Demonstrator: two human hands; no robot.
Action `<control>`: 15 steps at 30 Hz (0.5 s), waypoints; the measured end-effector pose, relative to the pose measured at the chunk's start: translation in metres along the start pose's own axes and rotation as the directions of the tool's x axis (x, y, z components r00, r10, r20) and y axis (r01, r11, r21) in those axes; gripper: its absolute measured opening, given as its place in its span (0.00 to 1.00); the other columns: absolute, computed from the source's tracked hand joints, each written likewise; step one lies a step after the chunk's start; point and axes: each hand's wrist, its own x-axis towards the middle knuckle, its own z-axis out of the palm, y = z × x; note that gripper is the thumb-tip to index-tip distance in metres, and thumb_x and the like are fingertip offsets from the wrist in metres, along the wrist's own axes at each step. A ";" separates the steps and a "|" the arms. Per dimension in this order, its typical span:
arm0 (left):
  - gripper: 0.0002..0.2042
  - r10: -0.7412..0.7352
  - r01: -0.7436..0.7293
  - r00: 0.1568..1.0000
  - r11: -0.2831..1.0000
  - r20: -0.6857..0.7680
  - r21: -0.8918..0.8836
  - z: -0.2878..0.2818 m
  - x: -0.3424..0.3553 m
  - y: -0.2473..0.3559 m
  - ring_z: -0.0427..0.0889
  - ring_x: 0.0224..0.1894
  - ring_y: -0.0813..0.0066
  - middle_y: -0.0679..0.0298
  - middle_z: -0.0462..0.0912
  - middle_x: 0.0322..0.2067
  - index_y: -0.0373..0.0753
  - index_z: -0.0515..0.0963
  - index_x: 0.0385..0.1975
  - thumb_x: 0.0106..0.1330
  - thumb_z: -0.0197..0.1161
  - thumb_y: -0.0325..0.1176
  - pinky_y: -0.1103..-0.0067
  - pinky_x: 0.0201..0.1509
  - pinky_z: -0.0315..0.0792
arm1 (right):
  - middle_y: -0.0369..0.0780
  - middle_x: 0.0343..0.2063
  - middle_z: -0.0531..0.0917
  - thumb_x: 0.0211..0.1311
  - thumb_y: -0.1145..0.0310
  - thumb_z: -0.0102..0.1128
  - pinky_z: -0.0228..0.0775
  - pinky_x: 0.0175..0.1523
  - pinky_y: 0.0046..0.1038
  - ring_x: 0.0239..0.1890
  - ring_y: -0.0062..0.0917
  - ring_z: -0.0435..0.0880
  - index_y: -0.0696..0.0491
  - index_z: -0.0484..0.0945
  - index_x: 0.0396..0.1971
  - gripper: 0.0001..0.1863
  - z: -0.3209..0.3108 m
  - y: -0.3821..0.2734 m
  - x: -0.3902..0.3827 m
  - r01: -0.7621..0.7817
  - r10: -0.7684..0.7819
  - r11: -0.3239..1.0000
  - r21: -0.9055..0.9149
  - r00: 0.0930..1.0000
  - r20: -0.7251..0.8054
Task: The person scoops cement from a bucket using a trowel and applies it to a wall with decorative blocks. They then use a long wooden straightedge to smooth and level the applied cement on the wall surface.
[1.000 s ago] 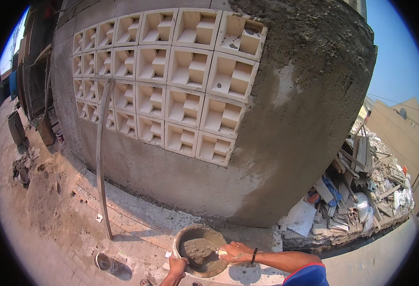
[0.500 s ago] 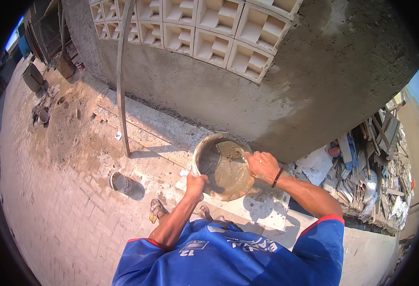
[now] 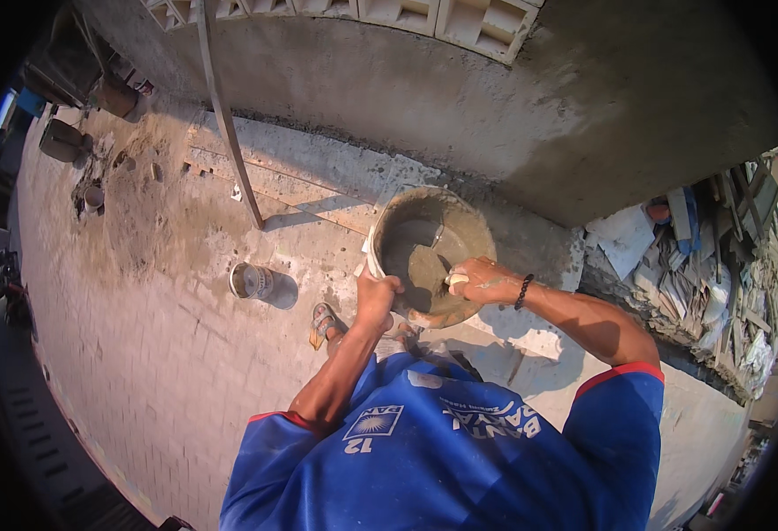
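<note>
While the round, grey-smeared bucket [image 3: 470,221], wet mortar [image 3: 424,273] low inside it, is in front of me near the wall [image 3: 362,88], my left hand [image 3: 375,299] has its fingers clamped on the near-left rim and my right hand [image 3: 484,278] curls its fingers around a pale handle [image 3: 456,280].

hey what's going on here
A person's left hand grips the rim of a round bucket, while the right hand holds a light-handled tool inside it. Wet grey mix sits in the bucket; the tool's far end is hard to make out. A smaller pail stands to the left, and a wooden pole leans near the plastered wall.
</note>
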 end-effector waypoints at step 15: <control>0.20 -0.006 0.006 0.999 1.000 -0.033 0.001 0.001 0.003 0.012 0.74 0.26 0.76 0.63 0.77 0.29 0.34 0.73 0.45 0.48 0.53 0.17 0.80 0.29 0.71 | 0.50 0.23 0.82 0.55 0.69 0.52 0.75 0.35 0.41 0.29 0.43 0.84 0.58 0.78 0.33 0.10 -0.016 -0.026 -0.010 0.150 -0.304 0.776 -0.612 0.940 -0.155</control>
